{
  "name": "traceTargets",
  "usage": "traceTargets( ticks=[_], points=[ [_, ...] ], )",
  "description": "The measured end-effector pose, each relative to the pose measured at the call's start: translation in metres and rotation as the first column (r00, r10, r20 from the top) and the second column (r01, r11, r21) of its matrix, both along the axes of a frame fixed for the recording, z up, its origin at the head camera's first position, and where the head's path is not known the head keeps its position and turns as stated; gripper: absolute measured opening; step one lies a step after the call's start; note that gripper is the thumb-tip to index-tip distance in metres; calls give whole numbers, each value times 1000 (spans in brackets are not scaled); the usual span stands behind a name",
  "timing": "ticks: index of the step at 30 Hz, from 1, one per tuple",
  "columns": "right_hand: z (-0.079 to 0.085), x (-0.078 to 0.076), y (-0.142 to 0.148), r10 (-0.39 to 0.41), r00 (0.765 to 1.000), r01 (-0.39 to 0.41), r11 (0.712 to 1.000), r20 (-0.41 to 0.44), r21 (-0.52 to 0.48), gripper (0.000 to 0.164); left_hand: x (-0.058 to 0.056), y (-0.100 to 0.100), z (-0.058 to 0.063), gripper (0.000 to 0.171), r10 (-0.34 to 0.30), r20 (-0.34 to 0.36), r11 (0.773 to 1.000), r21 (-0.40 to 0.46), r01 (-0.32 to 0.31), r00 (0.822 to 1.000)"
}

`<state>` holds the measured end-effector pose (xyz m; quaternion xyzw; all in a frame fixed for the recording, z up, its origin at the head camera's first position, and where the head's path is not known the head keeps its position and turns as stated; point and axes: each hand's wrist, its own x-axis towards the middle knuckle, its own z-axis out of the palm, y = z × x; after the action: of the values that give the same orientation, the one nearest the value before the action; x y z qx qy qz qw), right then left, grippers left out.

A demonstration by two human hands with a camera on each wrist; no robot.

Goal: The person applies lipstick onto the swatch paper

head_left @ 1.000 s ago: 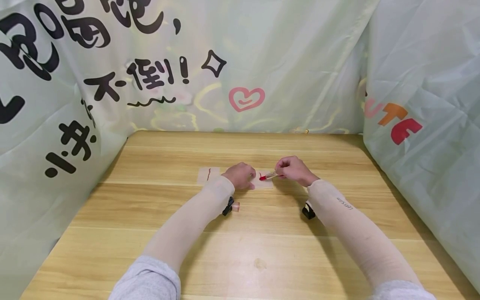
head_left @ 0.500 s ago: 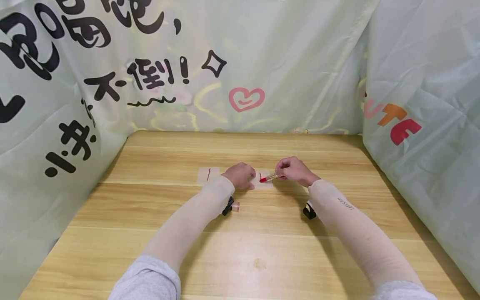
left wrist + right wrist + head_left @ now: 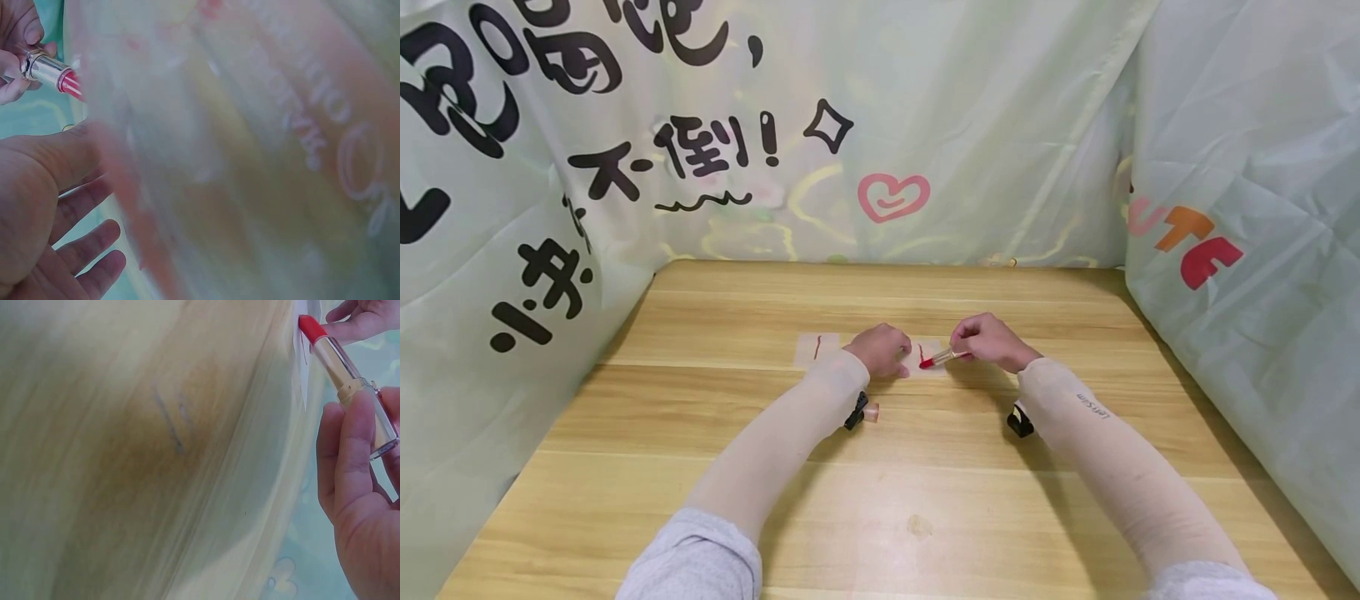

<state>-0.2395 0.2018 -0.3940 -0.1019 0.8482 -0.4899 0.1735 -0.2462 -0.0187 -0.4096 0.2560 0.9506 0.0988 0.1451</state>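
In the head view my right hand [image 3: 988,340] pinches a lipstick [image 3: 337,362] in a clear and gold case. Its red bullet [image 3: 927,363] points down-left onto a small pale paper [image 3: 936,372], at the lower end of a short red line. Against the left part of that paper lies my left hand [image 3: 878,350], its fingers loosely bent and holding nothing up; the left wrist view shows the thumb and fingers [image 3: 94,247] spread apart. A second pale paper [image 3: 805,350], left of this hand, bears one thin red stroke. Part of each paper is hidden behind the left hand and sleeve.
A small pinkish clear piece [image 3: 872,412] lies beside the left wrist's black camera mount [image 3: 855,412]. Blurred clear material with pale lettering [image 3: 312,125] fills much of the left wrist view. Printed cloth [image 3: 1000,167] hangs around the wooden table [image 3: 917,483].
The lipstick's tip has slid slightly down the right paper toward me, and the red line behind it shows longer. My left hand has stayed where it was.
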Motion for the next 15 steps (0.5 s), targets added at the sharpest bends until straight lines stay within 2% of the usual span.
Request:
traceTargets(
  ticks=[5,12,15],
  points=[
    [0,0,1,13,1000,-13,1000,5,9,10,1,-1,0,47,2,-1,1000,5,-2,1000],
    [22,12,-6,40,999,-40,999,12,9,13,3,-1,2,47,8,-3,1000,5,-8,1000],
    [19,11,-5,41,999,-41,999,14,11,13,3,0,3,47,11,-6,1000,3,-11,1000]
  ],
)
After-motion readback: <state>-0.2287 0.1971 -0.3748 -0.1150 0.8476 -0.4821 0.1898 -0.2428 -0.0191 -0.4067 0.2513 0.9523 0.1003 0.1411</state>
